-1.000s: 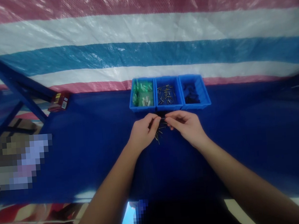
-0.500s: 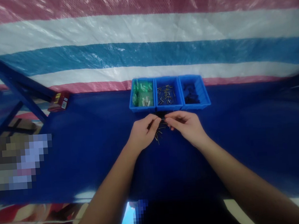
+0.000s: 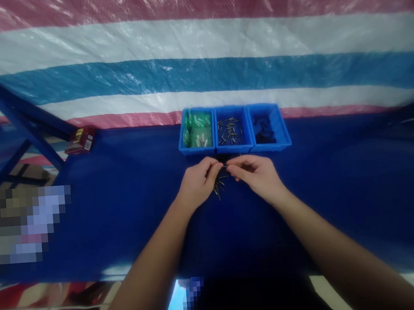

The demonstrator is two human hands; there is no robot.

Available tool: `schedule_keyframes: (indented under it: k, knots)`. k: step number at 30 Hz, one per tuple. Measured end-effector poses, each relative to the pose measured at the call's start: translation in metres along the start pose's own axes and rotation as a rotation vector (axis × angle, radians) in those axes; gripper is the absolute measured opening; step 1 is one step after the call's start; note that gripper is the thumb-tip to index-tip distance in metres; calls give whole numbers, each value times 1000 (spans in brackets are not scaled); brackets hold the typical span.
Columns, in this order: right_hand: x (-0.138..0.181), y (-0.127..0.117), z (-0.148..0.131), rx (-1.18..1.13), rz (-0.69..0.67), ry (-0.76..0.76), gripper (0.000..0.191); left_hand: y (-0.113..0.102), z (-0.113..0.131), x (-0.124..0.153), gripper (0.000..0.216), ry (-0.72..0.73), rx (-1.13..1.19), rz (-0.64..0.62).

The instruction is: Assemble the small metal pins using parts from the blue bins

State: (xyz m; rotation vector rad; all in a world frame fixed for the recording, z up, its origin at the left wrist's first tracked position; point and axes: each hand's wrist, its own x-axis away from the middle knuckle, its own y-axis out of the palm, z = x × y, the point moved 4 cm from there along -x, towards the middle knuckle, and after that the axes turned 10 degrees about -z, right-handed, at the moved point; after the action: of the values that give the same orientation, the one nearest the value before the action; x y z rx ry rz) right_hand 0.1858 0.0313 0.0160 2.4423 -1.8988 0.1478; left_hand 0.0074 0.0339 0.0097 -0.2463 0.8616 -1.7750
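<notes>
My left hand (image 3: 198, 180) and my right hand (image 3: 259, 171) meet fingertip to fingertip just in front of the blue bins, thumbs and forefingers pinched. A small dark piece (image 3: 225, 165) shows between the fingertips, mostly covered, and its kind is too small to make out. Under and beside my left hand lie several thin, brass-coloured metal pins (image 3: 217, 190) on the blue table. Similar metal pins (image 3: 231, 130) fill part of the middle bin, right behind my hands.
White pieces in green plastic (image 3: 201, 139) lie in the left bin (image 3: 197, 151); dark pieces (image 3: 264, 129) lie in the right bin (image 3: 272, 146). A dark red box (image 3: 80, 140) stands by a blue frame (image 3: 37, 134) at left. Behind the table (image 3: 124, 189) hangs striped sheeting (image 3: 201, 75).
My right hand has moved slightly left, narrowing the gap between the fingertips. A thin shiny bit showed there before; a dark piece shows now.
</notes>
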Motion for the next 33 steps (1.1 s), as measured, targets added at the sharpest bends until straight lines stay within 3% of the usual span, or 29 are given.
schedule_keyframes:
  k: [10,15,23,30,33]
  knots:
    - [0,-2,-1,25,0,-27,22,2,2,0,13,70,79,15]
    - [2,2,-4,51,-13,-42,22,-1,4,0,26,65,54,-24]
    - [1,1,-2,28,0,-50,22,1,5,1,13,80,124,85]
    - [3,4,-4,69,11,-82,16,-1,2,-1,30,39,30,10]
    - [3,2,-4,67,18,-82,17,0,3,0,19,62,71,20]
